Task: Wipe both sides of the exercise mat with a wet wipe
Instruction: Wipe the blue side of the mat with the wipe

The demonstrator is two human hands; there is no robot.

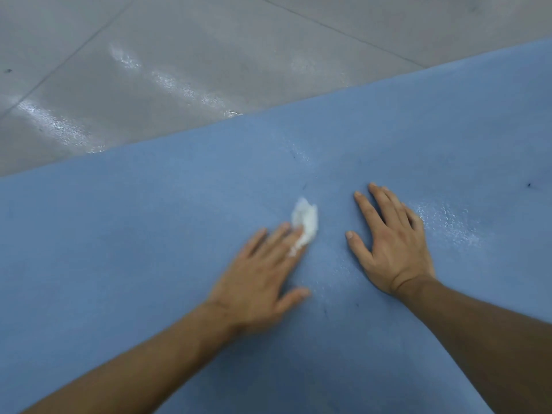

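Grey floor tiles (pixel 179 55), streaked with wet shine, are seen across the top. Below them a blue exercise mat (pixel 119 219) is spread flat and fills the rest of the view, its far edge running up towards the right.

Left of centre, the left hand (pixel 260 273) is laid on the mat with its fingers straight. A crumpled white wet wipe (pixel 305 221) is pressed to the foam under the fingertips, most of it showing beyond them. This hand is blurred, so the exact hold on the wipe cannot be made out.

Just to the right, the right hand (pixel 391 243) is planted palm down, fingers spread, nothing held; the mat is probably being steadied by it. Further right a damp sheen (pixel 445 219) is visible on the foam.

The mat is judged light, soft and floppy, and likely to slide on the wet tiles. For turning, it is best taken at an edge or corner and folded over, not lifted from the middle. The wipe is limp and easily balled up, so flat pressure should be kept on it.
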